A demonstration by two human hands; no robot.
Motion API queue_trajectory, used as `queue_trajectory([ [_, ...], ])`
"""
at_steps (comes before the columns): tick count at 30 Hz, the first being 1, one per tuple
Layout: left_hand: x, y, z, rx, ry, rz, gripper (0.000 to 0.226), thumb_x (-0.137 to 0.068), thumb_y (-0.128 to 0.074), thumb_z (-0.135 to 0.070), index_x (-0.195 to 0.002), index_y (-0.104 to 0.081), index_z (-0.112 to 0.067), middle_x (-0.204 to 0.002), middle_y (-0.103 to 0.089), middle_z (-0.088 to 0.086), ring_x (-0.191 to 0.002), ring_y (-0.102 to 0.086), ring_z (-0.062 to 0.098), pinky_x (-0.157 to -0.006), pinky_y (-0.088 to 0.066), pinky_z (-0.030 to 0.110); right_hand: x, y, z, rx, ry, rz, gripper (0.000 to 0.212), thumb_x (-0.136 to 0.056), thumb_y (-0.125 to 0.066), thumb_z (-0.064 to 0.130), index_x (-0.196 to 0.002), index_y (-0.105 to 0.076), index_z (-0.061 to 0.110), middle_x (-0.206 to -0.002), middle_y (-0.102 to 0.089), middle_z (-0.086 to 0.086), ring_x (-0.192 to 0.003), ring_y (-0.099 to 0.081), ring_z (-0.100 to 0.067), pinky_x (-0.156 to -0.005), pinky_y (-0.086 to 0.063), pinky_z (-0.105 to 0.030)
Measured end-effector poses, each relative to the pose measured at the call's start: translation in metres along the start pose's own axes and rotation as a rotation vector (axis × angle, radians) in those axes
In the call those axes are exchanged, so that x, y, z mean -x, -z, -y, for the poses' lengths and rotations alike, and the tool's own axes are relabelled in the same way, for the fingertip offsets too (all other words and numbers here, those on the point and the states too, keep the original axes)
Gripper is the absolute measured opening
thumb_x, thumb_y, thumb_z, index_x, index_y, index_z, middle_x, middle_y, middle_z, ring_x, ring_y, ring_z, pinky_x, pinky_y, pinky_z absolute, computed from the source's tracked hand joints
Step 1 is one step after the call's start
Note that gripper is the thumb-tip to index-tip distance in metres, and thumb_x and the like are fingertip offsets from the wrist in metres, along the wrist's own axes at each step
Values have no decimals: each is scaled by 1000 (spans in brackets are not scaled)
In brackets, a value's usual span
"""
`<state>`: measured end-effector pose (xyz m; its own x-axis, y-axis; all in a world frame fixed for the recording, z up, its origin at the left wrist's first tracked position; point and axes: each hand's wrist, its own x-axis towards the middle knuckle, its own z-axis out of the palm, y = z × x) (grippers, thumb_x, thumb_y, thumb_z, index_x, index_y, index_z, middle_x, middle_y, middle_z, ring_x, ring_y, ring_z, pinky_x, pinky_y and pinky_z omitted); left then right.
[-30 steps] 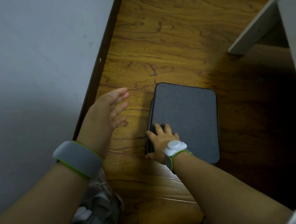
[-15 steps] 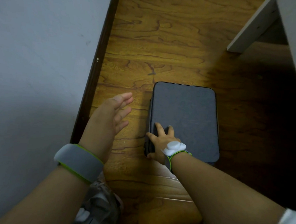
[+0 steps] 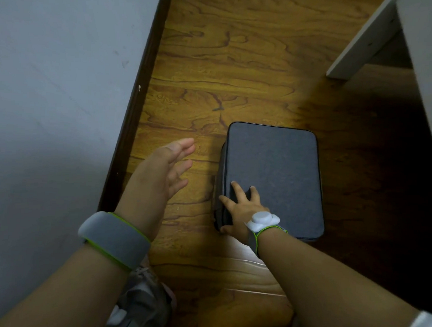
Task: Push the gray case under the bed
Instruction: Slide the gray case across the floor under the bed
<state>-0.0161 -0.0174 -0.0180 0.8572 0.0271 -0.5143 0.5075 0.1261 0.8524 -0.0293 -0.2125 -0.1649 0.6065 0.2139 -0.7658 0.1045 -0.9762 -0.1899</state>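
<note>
The gray case (image 3: 274,176) lies flat on the wooden floor, a dark fabric rectangle with rounded corners. My right hand (image 3: 240,209) grips its near left corner, fingers spread on the top and thumb around the near edge. To the left of the case, my left hand (image 3: 159,175) hovers above the floor, open and apart from it. The white bed frame (image 3: 361,46) stands at the upper right, with its side panel (image 3: 429,82) running down the right edge. The case's right side sits in the dark shadow by the bed.
A pale wall (image 3: 58,105) with a dark baseboard (image 3: 135,104) bounds the floor on the left. Bare wooden floor (image 3: 240,64) stretches beyond the case. My knee in gray cloth (image 3: 142,302) shows at the bottom.
My left hand has drifted slightly right, toward the case. The right hand stays on the case's corner, and the case has barely moved.
</note>
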Motion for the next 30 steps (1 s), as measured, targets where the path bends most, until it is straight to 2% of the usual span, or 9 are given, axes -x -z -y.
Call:
queue_trajectory([
  [10, 6, -9, -2, -11, -1, 13, 48, -76, -41, -47, -114, -65, -31, -136, -63, -2, -125, -58, 20, -110, -40, 51, -2, -10, -27, -12, -9, -29, 92, -84, -66, 63, -156, -12, 48, -166, 24, 15, -152, 14, -44, -109, -34, -67],
  [18, 10, -24, -5, -26, 33, 59, 52, -73, -40, -46, -117, -62, -29, -138, -60, 0, -129, -54, 21, -111, -37, 51, 4, -11, -46, -23, -22, -40, 91, -84, -66, 63, -156, -13, 49, -166, 24, 16, -152, 13, -44, -110, -34, -66],
  [30, 11, -60, -1, -66, 52, 139, 45, -73, -41, -45, -110, -63, -33, -138, -60, -1, -131, -52, 21, -112, -35, 52, 19, -11, -75, -68, -50, -56, 86, -87, -65, 60, -156, -15, 48, -166, 23, 16, -153, 13, -42, -112, -31, -67],
])
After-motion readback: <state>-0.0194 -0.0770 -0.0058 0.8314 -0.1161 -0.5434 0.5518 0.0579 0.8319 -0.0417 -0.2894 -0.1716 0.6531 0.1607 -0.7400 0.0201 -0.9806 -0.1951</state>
